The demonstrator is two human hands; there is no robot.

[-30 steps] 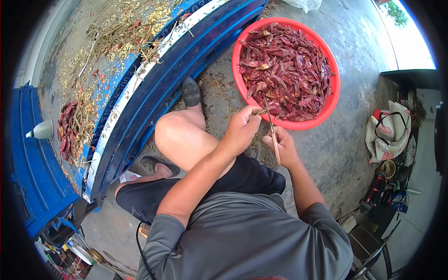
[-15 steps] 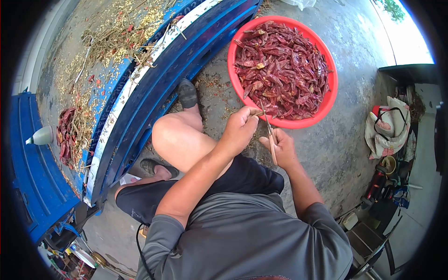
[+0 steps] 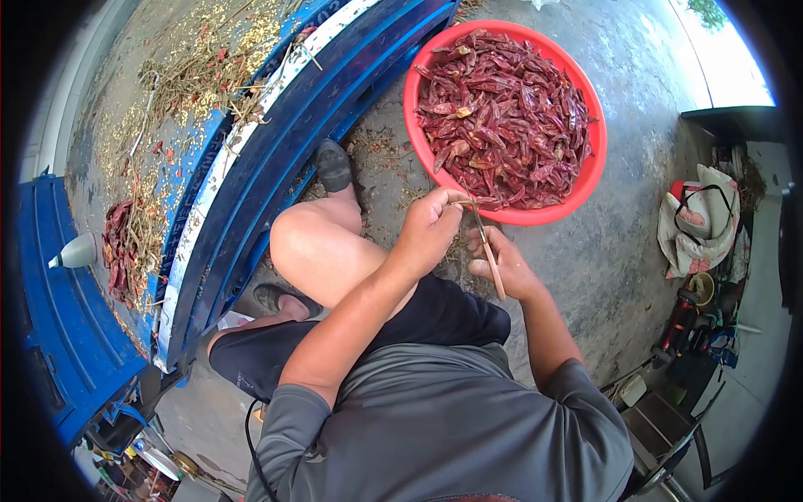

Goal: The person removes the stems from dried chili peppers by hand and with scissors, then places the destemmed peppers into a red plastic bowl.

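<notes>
— What does the dried chili stem [image 3: 461,203] look like?
— Thin, tan and roughly level, pinched in the left hand [image 3: 428,233].
— And the scissors [image 3: 489,255]?
— Slim, with tan handles, gripped in the right hand [image 3: 504,266]. The blades point up at the stem.

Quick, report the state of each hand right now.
Left hand: closed, fingers pinching a dried chili piece.
Right hand: closed around a thin cutting tool.

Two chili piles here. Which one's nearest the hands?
The dried chilies in the red basin, beside the left hand and right hand; the smaller pile lies far left.
</notes>
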